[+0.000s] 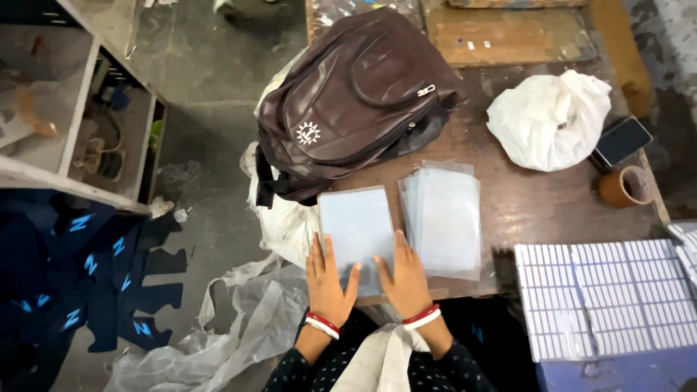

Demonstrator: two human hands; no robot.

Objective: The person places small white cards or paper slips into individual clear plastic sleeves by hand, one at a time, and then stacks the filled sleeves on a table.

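Observation:
Both my hands rest flat on a stack of clear plastic sleeves (356, 221) lying at the near edge of a worn wooden table (537, 199). My left hand (327, 279) presses its lower left part, fingers spread. My right hand (404, 272) presses the lower right corner. Each wrist wears red and white bangles. A second, looser pile of clear sleeves (444, 218) lies just to the right, untouched.
A brown backpack (356, 98) sits behind the stacks. A white plastic bag (548, 120), a phone (621, 141) and a clay cup (626, 186) are at the right. White gridded sheets (606, 297) lie near right. Dark cut fabric pieces (80, 283) and plastic wrap (225, 327) cover the floor left.

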